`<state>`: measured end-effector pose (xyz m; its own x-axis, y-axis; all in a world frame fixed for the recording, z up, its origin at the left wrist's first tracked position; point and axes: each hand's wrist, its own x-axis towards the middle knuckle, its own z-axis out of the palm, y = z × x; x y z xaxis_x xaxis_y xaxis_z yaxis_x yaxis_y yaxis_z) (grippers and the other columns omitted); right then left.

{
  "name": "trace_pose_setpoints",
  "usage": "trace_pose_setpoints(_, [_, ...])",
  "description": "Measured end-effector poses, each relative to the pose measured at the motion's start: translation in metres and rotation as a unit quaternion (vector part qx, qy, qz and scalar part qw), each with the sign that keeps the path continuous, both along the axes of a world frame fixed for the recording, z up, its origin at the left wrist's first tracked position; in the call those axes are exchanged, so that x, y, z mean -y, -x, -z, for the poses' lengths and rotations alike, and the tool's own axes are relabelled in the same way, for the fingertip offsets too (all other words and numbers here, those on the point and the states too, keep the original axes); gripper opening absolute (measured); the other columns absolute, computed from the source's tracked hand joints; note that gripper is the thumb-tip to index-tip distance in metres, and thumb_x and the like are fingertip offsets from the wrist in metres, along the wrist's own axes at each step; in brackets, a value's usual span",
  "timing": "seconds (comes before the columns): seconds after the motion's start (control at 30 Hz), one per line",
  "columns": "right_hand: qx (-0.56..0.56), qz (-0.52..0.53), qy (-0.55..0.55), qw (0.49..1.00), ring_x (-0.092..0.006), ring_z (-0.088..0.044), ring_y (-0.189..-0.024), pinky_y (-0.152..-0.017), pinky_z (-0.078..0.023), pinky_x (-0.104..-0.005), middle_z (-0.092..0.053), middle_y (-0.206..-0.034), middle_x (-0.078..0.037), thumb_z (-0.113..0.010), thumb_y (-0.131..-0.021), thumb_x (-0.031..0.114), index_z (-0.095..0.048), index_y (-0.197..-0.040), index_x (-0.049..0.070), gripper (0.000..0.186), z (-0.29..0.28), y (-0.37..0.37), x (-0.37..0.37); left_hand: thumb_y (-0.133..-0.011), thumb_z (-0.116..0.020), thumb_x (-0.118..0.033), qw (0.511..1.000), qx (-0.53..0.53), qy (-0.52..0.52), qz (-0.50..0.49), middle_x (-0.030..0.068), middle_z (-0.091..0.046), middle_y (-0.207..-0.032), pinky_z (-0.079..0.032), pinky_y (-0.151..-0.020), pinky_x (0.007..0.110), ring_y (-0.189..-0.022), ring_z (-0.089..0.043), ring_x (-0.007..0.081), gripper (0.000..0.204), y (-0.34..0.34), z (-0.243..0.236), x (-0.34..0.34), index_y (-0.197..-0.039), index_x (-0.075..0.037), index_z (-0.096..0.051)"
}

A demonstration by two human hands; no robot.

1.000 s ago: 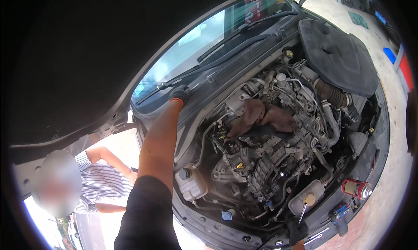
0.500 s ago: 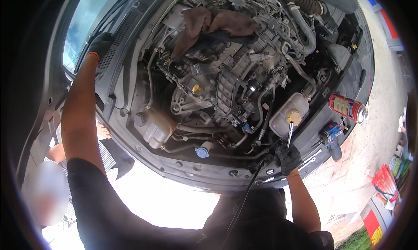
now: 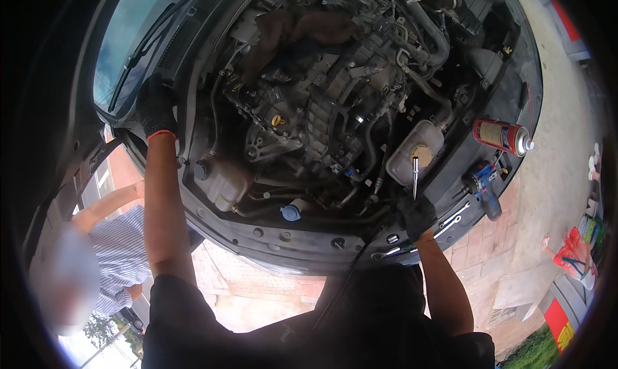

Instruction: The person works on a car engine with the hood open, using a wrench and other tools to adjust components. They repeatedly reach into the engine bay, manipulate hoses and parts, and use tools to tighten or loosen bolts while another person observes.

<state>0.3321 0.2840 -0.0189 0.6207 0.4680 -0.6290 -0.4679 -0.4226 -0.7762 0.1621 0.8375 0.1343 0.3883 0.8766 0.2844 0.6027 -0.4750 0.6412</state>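
Observation:
My gloved left hand [image 3: 156, 105] rests on the black cowl at the base of the windshield, fingers stretched forward and nothing visible in them. At the front right of the engine bay, my gloved right hand [image 3: 417, 218] is closed round a chrome socket extension bar [image 3: 416, 175]. The bar points up and away, its socket end in front of the yellowish cap [image 3: 421, 154] of a pale plastic reservoir [image 3: 402, 165]; I cannot tell whether they touch. Whatever else the right fist covers is hidden.
On the right front edge lie a red spray can [image 3: 499, 136], a blue cordless driver [image 3: 484, 187] and wrenches [image 3: 449, 225]. A brown cloth [image 3: 277, 37] covers part of the engine [image 3: 322, 124]. A person in a striped shirt [image 3: 121, 247] is at the left.
My left hand has moved back along the cowl, nearer to me and rightward. The right hand still grips the bar. The view has shifted slightly, and more of the other person shows.

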Motion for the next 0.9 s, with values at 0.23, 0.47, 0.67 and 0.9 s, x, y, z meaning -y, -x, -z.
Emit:
trace_pose_setpoints(0.23, [-0.048, 0.028, -0.087, 0.995, -0.0108, -0.058, -0.064, -0.054, -0.045, -0.0257, -0.063, -0.074, -0.002, -0.068, -0.092, 0.019, -0.065, -0.101, 0.007, 0.015, 0.017, 0.003, -0.004, -0.095, -0.057, -0.025, 0.828, 0.250, 0.473, -0.169, 0.0135, -0.066, -0.104, -0.053, -0.081, 0.036, -0.096, -0.065, 0.0263, 0.032, 0.021, 0.142, 0.292, -0.118, -0.003, -0.063])
trace_pose_setpoints(0.47, [-0.108, -0.032, -0.053, 0.992, -0.0149, -0.055, -0.050, -0.040, -0.039, -0.0295, -0.062, -0.071, -0.003, -0.067, -0.090, 0.023, -0.063, -0.093, 0.008, 0.016, -0.016, -0.018, -0.010, -0.096, -0.051, -0.036, 0.740, 0.210, 0.630, -0.107, 0.0116, -0.064, -0.120, -0.051, -0.088, 0.040, -0.108, -0.062, 0.0270, 0.040, -0.017, 0.288, 0.339, -0.123, -0.008, -0.062])
trace_pose_setpoints(0.67, [-0.024, -0.108, -0.032, 0.993, -0.0162, -0.049, -0.044, -0.039, -0.037, -0.0315, -0.060, -0.064, -0.002, -0.065, -0.091, 0.032, -0.065, -0.084, 0.012, 0.021, 0.014, -0.014, -0.014, -0.097, -0.048, -0.043, 0.882, -0.044, 0.468, 0.010, 0.0096, -0.062, -0.129, -0.050, -0.092, 0.039, -0.113, -0.061, 0.0264, 0.045, -0.031, 0.426, 0.313, -0.129, -0.015, -0.061])
trace_pose_setpoints(0.9, [0.042, -0.114, 0.041, 0.992, -0.0150, -0.057, -0.059, -0.046, -0.041, -0.0282, -0.064, -0.074, -0.002, -0.059, -0.093, 0.034, -0.067, -0.089, 0.012, 0.024, 0.029, -0.066, 0.026, -0.097, -0.049, -0.037, 0.905, -0.079, 0.414, -0.054, 0.0075, -0.067, -0.124, -0.053, -0.088, 0.038, -0.110, -0.066, 0.0273, 0.036, -0.123, 0.344, 0.353, -0.123, -0.019, -0.067])
